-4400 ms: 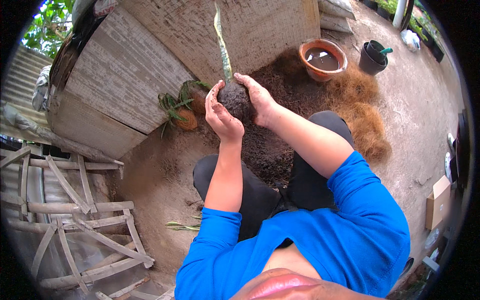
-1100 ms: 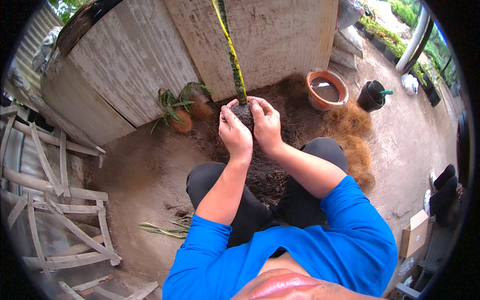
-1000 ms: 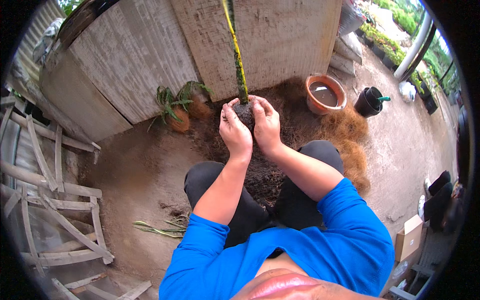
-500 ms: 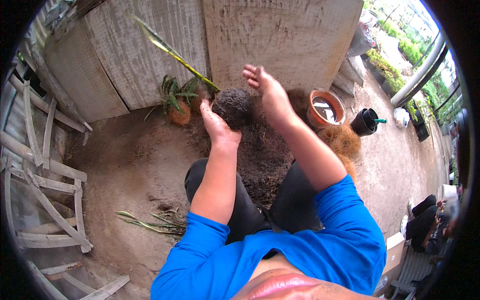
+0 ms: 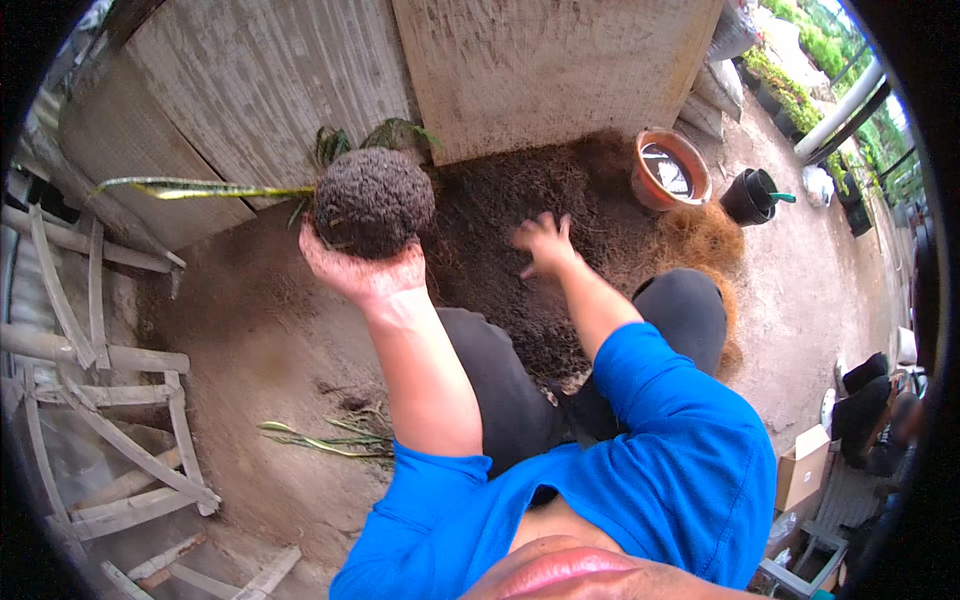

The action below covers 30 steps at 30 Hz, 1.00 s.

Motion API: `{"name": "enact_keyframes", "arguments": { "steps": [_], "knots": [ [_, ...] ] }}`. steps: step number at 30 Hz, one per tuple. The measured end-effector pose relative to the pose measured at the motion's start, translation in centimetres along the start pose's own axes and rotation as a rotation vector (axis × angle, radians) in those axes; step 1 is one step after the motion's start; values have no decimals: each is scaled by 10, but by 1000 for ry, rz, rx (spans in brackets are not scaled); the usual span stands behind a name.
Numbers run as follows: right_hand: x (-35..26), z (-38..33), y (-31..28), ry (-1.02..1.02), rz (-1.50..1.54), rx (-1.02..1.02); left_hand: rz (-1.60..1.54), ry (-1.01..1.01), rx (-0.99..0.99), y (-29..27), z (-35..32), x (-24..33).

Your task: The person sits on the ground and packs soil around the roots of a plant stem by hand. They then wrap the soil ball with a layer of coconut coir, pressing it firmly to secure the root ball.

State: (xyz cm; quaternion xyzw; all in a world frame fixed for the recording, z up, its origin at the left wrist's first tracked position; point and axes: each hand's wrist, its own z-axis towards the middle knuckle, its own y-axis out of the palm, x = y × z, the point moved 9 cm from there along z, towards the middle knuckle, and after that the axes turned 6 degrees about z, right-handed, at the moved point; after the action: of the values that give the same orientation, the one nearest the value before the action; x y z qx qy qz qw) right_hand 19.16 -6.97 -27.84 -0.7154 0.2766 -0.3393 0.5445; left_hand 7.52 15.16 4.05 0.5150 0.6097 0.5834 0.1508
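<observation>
Your left hand [image 5: 358, 272] cups the round dark soil ball [image 5: 373, 200] at eleven o'clock, its long green-yellow leaf [image 5: 200, 188] pointing to nine. Your right hand [image 5: 542, 242], fingers spread, hovers over the brown coir pile [image 5: 520, 200].

Soft, even daylight fills the scene, with no hard shadows or glare. The right hand [image 5: 542, 240] is slightly motion-blurred; the left hand [image 5: 362, 272] is sharper. Beyond the hands, straight boards bow toward the dark circular rim, and detail there softens.
</observation>
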Motion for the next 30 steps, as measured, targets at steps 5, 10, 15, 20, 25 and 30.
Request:
{"name": "enact_keyframes", "arguments": {
  "steps": [5,10,15,20,25,30],
  "knots": [
    [-12,-28,44,644,1431,-101,-1,11,-7,-10,1,11],
    [-11,-15,-47,822,2419,-17,16,-95,12,-6,11,-18],
    [16,30,-114,681,2305,48,-39,-250,-66,-2,12,-42],
    [90,51,-240,307,1023,280,-83,-321,-216,7,6,-54],
    [121,-13,-295,127,946,287,-124,-368,-352,13,2,-51],
    [177,-120,-232,195,1347,487,-48,-456,-208,4,-5,-67]
  ]
}}
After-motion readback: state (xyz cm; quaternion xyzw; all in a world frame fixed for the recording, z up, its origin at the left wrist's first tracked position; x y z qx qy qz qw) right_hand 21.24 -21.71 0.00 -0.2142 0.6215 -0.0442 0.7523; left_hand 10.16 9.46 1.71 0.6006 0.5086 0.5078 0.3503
